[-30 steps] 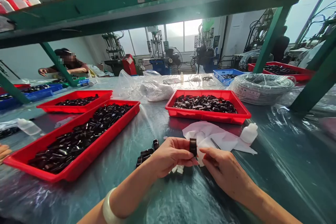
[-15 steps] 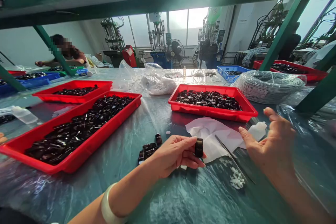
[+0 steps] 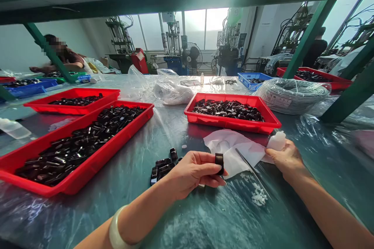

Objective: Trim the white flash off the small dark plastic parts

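Between thumb and fingers, my left hand grips a small black part above the table. My right hand is closed round a small white bottle, beside a white cloth. Tweezers lie partly on the cloth, their lower end near a small pile of white pieces. Several black parts sit on the table behind my left forearm. A single white piece rests near them.
Red trays of black parts stand ahead and at the left. A plastic-wrapped cable coil is at the right, near a green post. Clear plastic bags lie farther back. A person sits at the far left.
My right hand has moved from open beside the white bottle to a grip on it. My left hand still holds the black part, now turned slightly. The whole view has shifted a little.
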`<state>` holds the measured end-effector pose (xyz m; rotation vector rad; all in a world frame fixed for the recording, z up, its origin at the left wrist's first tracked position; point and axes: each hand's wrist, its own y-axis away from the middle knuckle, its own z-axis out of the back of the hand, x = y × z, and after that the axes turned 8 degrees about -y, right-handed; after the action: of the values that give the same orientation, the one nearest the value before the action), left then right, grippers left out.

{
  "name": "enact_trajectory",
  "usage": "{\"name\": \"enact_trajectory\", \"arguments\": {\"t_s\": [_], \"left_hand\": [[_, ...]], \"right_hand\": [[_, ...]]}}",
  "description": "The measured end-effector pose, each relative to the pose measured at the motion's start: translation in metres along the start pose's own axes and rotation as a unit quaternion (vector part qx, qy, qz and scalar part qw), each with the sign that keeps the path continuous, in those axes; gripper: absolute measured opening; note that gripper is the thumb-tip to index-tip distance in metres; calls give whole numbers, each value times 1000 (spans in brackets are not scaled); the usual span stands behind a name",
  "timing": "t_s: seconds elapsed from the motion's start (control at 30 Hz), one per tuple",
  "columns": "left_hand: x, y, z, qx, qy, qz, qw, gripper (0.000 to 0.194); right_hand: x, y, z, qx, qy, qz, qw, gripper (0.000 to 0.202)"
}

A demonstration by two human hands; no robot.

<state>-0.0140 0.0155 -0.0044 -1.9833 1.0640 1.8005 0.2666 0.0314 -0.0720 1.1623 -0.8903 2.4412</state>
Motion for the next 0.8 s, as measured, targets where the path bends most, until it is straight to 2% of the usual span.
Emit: {"name": "enact_trajectory", "arguments": {"t_s": [0.1,0.17,0.3,0.43,0.6,0.8], "left_hand": [[2,1,-3,0,3,13,1000,24],[3,1,-4,5,3,17,1000,24],[6,0,-6,10,-3,33,999,23],[8,-2,-7,36,-18,44,998,22],[9,-2,-8,68,-42,44,996,20],[11,-1,-8,92,-55,45,993,19]], "right_hand": [[10,1,4,-11,22,-23,999,25],[22,4,7,-6,28,3,1000,28],[54,17,14,4,30,121,992,38],[77,35,16,41,29,265,963,41],[86,46,17,70,60,387,918,51],[90,50,20,86,70,412,904,51]]}}
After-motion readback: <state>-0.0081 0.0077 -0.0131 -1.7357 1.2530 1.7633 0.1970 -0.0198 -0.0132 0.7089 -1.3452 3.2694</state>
